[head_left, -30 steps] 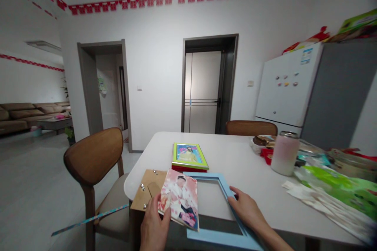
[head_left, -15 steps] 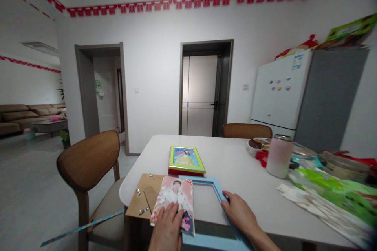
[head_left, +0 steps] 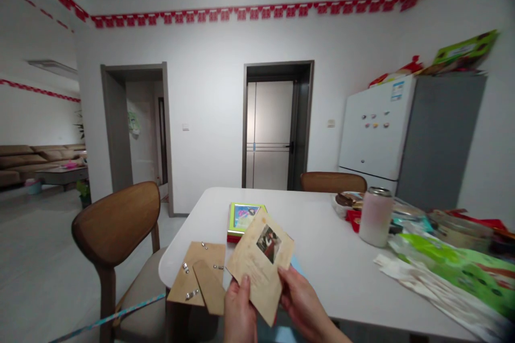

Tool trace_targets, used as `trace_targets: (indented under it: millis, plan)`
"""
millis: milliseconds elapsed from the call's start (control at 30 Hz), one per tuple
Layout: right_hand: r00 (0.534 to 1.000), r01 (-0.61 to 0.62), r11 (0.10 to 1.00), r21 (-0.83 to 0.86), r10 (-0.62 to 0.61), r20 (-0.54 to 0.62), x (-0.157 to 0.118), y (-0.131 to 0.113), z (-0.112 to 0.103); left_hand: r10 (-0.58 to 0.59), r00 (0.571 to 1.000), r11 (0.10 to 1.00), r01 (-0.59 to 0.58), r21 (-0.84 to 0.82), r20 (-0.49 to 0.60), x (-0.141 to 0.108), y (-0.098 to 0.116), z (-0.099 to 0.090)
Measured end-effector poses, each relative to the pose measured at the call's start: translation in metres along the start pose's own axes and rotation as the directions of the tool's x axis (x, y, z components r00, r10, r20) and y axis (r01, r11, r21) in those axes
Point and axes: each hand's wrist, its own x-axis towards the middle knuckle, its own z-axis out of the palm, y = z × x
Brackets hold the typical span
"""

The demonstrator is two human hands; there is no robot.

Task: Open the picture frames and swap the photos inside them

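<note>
Both hands hold up a thin booklet (head_left: 263, 278), tilted over the table edge. Its cream face shows a small dark picture and faint lines of print. My left hand (head_left: 240, 313) grips the lower left edge, thumb on top. On the right edge, my right hand (head_left: 300, 300) pinches it. Beneath, the light blue picture frame (head_left: 296, 265) is mostly hidden. To the left lies a brown backing board (head_left: 187, 260) with metal clips and a brown stand flap (head_left: 209, 286). Behind the booklet, a green-rimmed framed picture (head_left: 241, 217) is partly covered.
A pink tumbler (head_left: 376, 217) stands at the right, near white gloves (head_left: 426, 292) and a green plastic packet (head_left: 470, 273). A wooden chair (head_left: 120, 225) is at the left, with a patterned blue strip (head_left: 137, 308) across it. Another chair (head_left: 333, 181) is at the far side.
The booklet has been lifted from beside the blue frame, its cream face now showing instead of the pink one. My right hand has left the frame and taken the booklet's right edge.
</note>
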Motion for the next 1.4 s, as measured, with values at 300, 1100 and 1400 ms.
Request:
trace_targets:
  millis: [300,1100,1400]
  plan:
    - [0.981,-0.166,0.947,-0.275,0.13,-0.143,0.028,-0.01,-0.061,-0.001,0.971,0.505,-0.204,0.839,0.237,0.006,-0.015,-0.047]
    - [0.957,-0.111,-0.072,-0.991,-0.276,-0.087,0.034,0.011,-0.06,-0.271,0.849,-0.067,-0.488,0.87,0.455,-0.005,-0.006,-0.041]
    - [0.975,-0.005,-0.189,-0.982,-0.219,0.038,0.034,0.011,-0.057,-0.289,0.811,-0.03,-0.539,0.841,0.509,-0.002,-0.003,-0.044]
